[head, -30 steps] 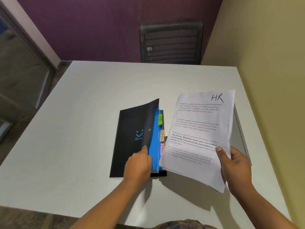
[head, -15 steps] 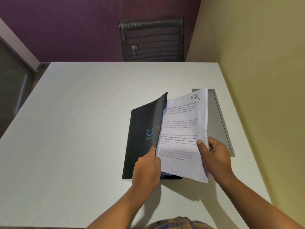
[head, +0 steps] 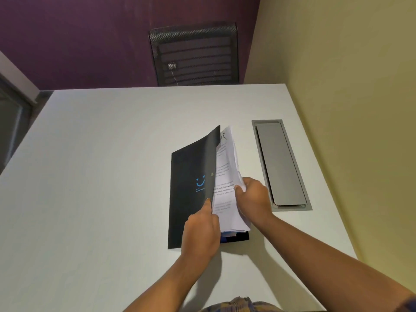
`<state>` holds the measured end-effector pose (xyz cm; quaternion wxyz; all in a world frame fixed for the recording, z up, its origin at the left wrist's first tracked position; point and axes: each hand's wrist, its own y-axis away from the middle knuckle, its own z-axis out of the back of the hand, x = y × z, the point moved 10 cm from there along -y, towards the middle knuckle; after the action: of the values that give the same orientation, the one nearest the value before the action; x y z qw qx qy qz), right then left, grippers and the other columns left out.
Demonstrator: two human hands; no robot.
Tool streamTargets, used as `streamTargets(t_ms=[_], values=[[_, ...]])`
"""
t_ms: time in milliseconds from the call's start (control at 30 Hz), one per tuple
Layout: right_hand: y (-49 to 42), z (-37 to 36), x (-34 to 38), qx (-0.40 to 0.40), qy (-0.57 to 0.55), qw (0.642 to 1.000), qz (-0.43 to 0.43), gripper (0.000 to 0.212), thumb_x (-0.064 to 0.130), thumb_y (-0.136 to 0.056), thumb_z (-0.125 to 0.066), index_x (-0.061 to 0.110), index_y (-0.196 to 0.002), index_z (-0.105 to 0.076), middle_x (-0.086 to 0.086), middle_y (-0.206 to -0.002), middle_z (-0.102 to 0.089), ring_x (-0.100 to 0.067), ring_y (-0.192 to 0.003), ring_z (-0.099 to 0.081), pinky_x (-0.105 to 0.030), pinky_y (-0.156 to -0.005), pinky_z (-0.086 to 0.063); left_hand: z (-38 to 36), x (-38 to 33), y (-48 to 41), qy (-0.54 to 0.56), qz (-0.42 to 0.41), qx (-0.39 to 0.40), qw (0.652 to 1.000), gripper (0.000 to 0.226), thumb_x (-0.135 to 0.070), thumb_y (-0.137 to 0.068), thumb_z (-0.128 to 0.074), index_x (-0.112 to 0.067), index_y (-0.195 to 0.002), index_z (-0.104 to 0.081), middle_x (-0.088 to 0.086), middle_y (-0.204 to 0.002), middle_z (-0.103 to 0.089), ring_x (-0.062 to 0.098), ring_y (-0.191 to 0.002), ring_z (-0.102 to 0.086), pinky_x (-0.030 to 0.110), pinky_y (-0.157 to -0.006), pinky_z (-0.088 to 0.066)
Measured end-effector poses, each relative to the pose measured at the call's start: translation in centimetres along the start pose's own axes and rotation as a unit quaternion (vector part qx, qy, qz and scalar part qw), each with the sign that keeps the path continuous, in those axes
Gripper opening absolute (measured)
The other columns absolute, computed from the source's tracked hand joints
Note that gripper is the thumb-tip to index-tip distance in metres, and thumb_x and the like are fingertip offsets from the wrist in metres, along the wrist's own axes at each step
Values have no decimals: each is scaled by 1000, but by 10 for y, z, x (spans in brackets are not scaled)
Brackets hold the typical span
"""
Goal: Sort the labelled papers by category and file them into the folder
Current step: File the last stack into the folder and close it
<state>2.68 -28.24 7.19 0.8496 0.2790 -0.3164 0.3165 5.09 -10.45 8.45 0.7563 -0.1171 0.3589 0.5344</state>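
Observation:
A black folder [head: 189, 199] with a blue smiley logo lies on the white table [head: 101, 176]. My left hand [head: 201, 230] pinches the front cover's right edge and holds it lifted. My right hand [head: 253, 199] grips a stack of white printed papers [head: 226, 176] marked "HR" at the top, and the stack sits partly inside the folder under the raised cover. A bit of blue divider shows at the folder's bottom edge, below the papers.
A grey metal cable hatch [head: 281, 165] is set into the table just right of the folder. A black mesh chair [head: 194, 55] stands behind the table's far edge. A yellow wall [head: 349, 109] runs along the right side.
My right hand has carried the HR papers leftward from beside the folder into it, under the cover. The coloured divider tabs are now hidden behind the papers. The cover stays held up.

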Motion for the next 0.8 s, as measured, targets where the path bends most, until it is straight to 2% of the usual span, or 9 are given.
streamTargets(t_ms=[67,167,300,400,500,567,667,800], values=[[-2,-13,2,24,50,998,-16,25,24,-100,-54,9,-117,-66,-10,-110,-72,-27,-90,-67,-28,-69,-51,-1,-2,-2,-8,-2,-6,1000,43,-16,-101,-33,-20,-140,-49,5,-102,-72,18,-75,-61,22,-59,-48],[-3,-17,7,22,159,987,-30,28,30,-98,-57,13,-119,-65,-9,-112,-71,-30,-98,-67,-25,-67,-41,-4,-3,-3,-4,3,5,1000,42,-18,-101,-32,-19,-139,-49,4,-97,-72,16,-77,-67,29,-61,-56],[-8,-26,4,51,221,972,-66,35,33,-96,-64,12,-124,-58,-8,-118,-68,-28,-105,-67,-29,-71,-47,-10,-4,-2,-1,10,15,1000,42,-21,-103,-32,-21,-143,-46,4,-99,-72,18,-82,-69,38,-72,-60],[-13,-36,5,69,242,965,-65,23,25,-96,-64,11,-113,-59,-8,-111,-68,-25,-99,-66,-29,-69,-47,-20,-7,-2,-1,10,26,1000,45,-14,-102,-32,-20,-144,-46,8,-92,-72,21,-79,-68,40,-76,-59],[-19,-45,4,80,231,969,-40,2,13,-95,-56,12,-94,-57,-6,-96,-65,-24,-87,-63,-31,-67,-49,-26,-13,-1,12,-1,34,999,48,-10,-99,-33,-17,-145,-46,8,-92,-74,20,-80,-69,38,-78,-58],[-23,-46,-3,83,204,974,-46,5,10,-93,-57,13,-90,-55,-4,-87,-60,-23,-81,-60,-31,-65,-47,-28,-13,-3,23,-1,36,999,49,-10,-99,-33,-17,-146,-45,10,-93,-74,21,-81,-70,39,-79,-58],[-28,-46,-16,97,155,981,-61,5,7,-90,-60,10,-94,-59,-5,-88,-62,-23,-81,-60,-32,-69,-50,-36,-12,-6,38,3,48,998,48,-13,-102,-34,-19,-149,-41,9,-97,-73,20,-84,-71,35,-80,-59],[-30,-37,-41,86,73,989,-97,11,3,-88,-61,11,-81,-63,-10,-94,-71,-26,-90,-65,-38,-83,-57,-50,-18,-6,49,-13,72,996,49,-37,-103,-43,-22,-150,-37,-2,-106,-71,12,-94,-70,26,-81,-59]])
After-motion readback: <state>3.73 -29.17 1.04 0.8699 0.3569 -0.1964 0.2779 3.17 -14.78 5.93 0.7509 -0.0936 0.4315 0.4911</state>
